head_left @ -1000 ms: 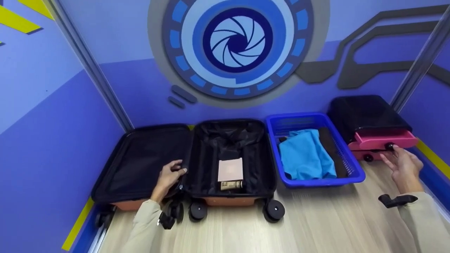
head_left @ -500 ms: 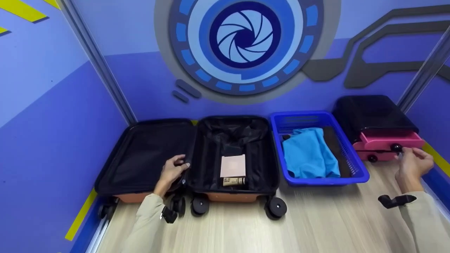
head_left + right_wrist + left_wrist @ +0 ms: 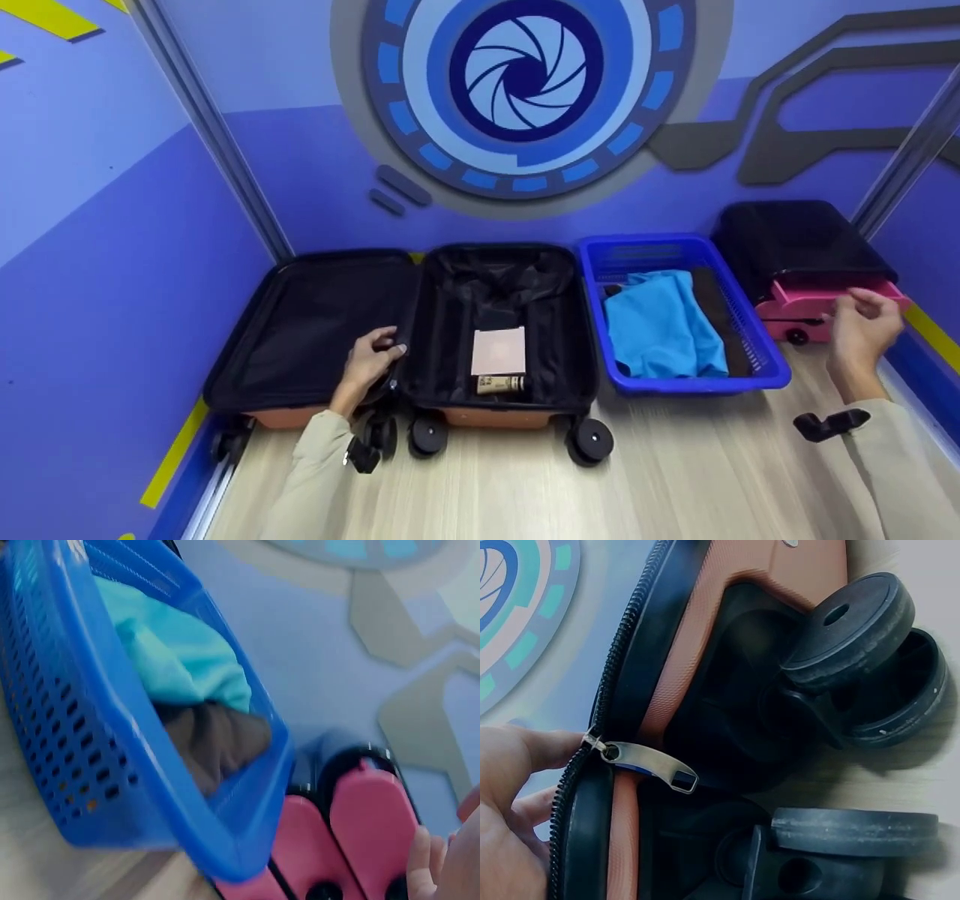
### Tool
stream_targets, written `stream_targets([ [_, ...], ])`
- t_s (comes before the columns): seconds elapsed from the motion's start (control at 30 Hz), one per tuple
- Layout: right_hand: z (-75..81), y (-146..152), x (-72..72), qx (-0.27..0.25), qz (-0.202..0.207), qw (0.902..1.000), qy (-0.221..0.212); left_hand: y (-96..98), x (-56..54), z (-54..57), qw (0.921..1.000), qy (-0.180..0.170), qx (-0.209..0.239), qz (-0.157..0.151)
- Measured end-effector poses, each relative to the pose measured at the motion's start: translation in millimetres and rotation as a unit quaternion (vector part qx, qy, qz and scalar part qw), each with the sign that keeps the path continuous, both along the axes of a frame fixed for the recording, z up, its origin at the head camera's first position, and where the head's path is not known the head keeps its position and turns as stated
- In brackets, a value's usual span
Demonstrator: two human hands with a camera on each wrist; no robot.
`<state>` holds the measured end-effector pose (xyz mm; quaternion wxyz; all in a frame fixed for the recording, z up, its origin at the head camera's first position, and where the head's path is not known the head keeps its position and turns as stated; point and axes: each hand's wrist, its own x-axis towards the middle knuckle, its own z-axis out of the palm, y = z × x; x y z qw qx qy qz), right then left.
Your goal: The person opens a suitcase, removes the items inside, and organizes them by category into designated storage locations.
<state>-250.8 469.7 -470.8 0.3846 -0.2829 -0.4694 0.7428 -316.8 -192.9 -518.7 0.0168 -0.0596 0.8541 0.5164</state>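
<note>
Pink drawer sits partway out near the back right corner of the bench, right hand by it, fingers loosely bent, can't tell if touching. Left hand relaxed, thumb against the zip of the black suitcase toward the left edge.

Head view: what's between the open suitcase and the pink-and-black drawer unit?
The blue basket, with a light blue cloth and a dark brown one in it, between the suitcase and drawer unit.

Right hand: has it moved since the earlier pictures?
Yes: in the head view, the right hand has moved up and slightly left against the lower black knob.
</note>
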Motion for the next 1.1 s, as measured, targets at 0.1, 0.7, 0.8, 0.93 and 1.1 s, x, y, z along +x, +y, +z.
stream_targets([
  [0.1,3.3,-17.5,-6.8,0.026,0.038,0.9989,0.008,-0.8,0.4,0.5,1.0,-0.001,-0.001,-0.001],
  [0.7,-18.0,-140.5,-59.6,0.244,0.229,0.9405,-0.057,2.5,2.3,-1.6,0.9997,0.002,-0.023,0.004],
  [0.8,-20.6,-158.7,-64.7,0.272,0.27,0.9216,-0.064,2.9,3.6,-1.4,0.9996,0.001,-0.026,0.006],
  [0.93,-21.8,-184.2,-71.7,0.296,0.329,0.894,-0.067,1.8,3.7,1.3,0.9991,-0.003,-0.04,0.011],
  [1.1,-23.6,-211.5,-79.1,0.307,0.401,0.8584,-0.091,1.2,1.8,3.8,0.9986,-0.005,-0.052,0.01],
])
